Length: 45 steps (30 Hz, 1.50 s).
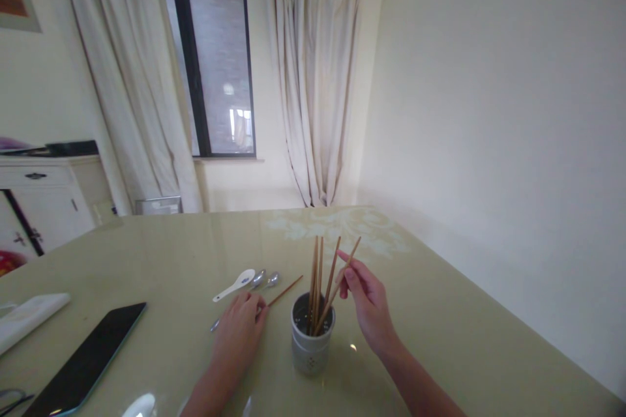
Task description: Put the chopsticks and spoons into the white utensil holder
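Observation:
A grey ceramic cup [312, 353] stands upright on the table with several wooden chopsticks [313, 273] leaning in it. My right hand [366, 296] is closed in a pinch on the upper part of one chopstick [332, 298], whose lower end is inside the cup. Left of the cup, my left hand [240, 327] rests low over the table, fingers curled around the near end of another chopstick [286, 291]. Just beyond that hand lie a white ceramic spoon [237, 284] and two metal spoons [272, 280]. My left hand partly covers the metal spoons' handles.
A dark tablet [90, 358] and a white object [32, 319] lie at the table's left. Near the front edge sits a shiny white object [140, 406], partly cut off. The glossy table [469, 332] meets a wall on the right; curtains [317, 78] and a window stand behind.

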Motion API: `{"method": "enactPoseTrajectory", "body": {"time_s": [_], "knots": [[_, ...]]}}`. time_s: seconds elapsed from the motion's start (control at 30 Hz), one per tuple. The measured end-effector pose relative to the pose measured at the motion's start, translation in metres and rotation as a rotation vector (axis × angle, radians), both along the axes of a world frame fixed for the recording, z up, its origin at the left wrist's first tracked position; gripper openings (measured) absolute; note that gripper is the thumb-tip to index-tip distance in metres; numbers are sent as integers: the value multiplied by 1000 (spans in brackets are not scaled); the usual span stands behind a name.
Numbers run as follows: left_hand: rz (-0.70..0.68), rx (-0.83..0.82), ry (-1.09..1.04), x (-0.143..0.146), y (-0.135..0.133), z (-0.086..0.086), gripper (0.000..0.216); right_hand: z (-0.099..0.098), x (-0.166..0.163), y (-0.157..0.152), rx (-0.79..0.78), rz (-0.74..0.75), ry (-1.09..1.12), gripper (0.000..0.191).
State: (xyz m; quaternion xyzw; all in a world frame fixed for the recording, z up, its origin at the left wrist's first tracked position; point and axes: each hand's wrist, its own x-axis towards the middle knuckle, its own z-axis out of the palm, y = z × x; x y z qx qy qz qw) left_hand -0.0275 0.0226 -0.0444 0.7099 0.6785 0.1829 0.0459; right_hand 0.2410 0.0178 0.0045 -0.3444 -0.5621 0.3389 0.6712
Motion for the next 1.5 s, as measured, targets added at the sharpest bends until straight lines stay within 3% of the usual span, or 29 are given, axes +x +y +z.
{"method": "enactPoseTrajectory", "body": {"time_s": [0.27,0.57,0.87,1.27,1.5], "knots": [[-30,51,-210,6,1,-3,25,-16,-20,-6,-92,31,-13,56],[-93,93,-553,18,1,0,31,-21,-24,-2,-187,121,41,51],[-159,92,-584,26,-4,-2,31,-12,-24,-6,-160,5,-14,42],[-176,67,-555,27,-6,0,28,-9,-31,-8,-184,-36,-104,44],[-205,59,-694,37,-11,8,35,-6,-32,-7,-178,-37,-154,40]]}}
